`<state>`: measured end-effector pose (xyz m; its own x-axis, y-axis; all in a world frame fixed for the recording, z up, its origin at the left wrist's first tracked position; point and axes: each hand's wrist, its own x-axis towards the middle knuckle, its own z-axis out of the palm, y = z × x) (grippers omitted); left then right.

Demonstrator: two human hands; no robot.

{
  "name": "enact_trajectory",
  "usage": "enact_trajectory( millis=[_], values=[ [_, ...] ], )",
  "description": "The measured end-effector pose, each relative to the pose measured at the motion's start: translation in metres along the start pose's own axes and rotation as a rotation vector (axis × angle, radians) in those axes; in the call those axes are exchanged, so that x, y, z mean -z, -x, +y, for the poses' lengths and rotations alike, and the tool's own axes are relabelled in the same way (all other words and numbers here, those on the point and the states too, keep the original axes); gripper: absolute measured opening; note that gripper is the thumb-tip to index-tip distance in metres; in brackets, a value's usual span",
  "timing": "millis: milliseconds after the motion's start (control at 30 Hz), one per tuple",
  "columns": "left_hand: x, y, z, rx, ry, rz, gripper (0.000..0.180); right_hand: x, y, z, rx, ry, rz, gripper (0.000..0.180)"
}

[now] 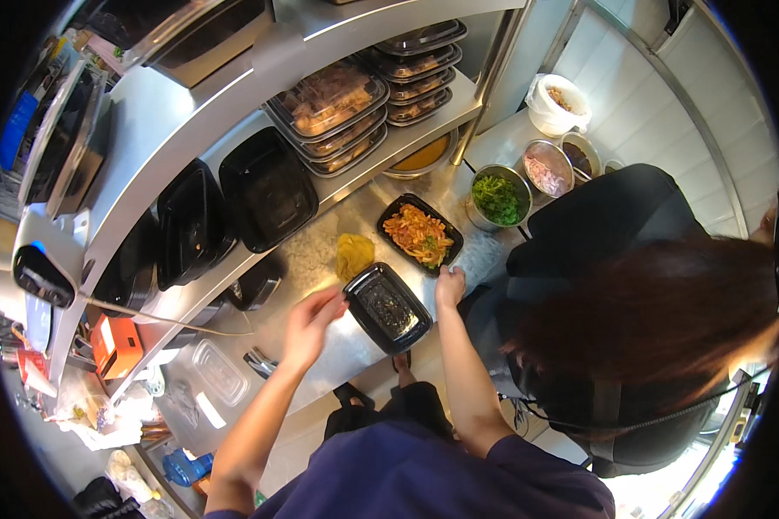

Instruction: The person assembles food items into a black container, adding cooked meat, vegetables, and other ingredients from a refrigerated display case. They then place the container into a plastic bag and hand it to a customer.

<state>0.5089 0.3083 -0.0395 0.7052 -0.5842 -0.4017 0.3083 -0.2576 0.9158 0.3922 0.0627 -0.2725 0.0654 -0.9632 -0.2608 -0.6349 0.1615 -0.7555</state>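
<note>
My left hand point(310, 322) is at the left rim of a bare black plastic tray point(391, 307), its fingers pinched together at the edge. That tray lies near the front edge of the steel counter, with oily smears on its bottom. Beyond it and to the right is a second black tray point(420, 233), filled with reddish sauced food in strips with green bits. My right hand point(449, 284) is closed on the near corner of this filled tray. A crumpled yellow cloth point(354, 256) lies just left of the two trays.
Shelves above hold black trays point(268, 190) and stacked lidded food trays point(329, 108). Bowls of chopped greens point(497, 199) and pale pink slices point(548, 167) stand at the back right. A co-worker in black point(614, 225) is close on my right. A clear lid point(221, 372) lies left.
</note>
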Motion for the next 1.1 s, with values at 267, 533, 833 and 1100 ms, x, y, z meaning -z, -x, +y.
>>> enact_trajectory(
  millis=[267, 533, 833, 1100],
  values=[
    [-0.083, -0.284, -0.083, -0.042, -0.764, -0.019, 0.074, -0.038, -0.037, 0.018, -0.169, -0.076, -0.016, 0.026],
    [-0.063, -0.2, -0.048, -0.038, -0.352, 0.075, 0.076, 0.046, -0.022, -0.039, 0.295, -0.032, 0.019, 0.019],
    [0.103, 0.105, -0.102, 0.102, 0.362, 0.149, 0.03, 0.107, 0.168, -0.128, 0.433, 0.074, -0.871, 0.009],
    [0.273, 0.274, -0.297, 0.39, 0.48, 0.57, 0.03, -0.026, 0.376, 0.014, 0.388, 0.255, -1.195, 0.021]
  ],
)
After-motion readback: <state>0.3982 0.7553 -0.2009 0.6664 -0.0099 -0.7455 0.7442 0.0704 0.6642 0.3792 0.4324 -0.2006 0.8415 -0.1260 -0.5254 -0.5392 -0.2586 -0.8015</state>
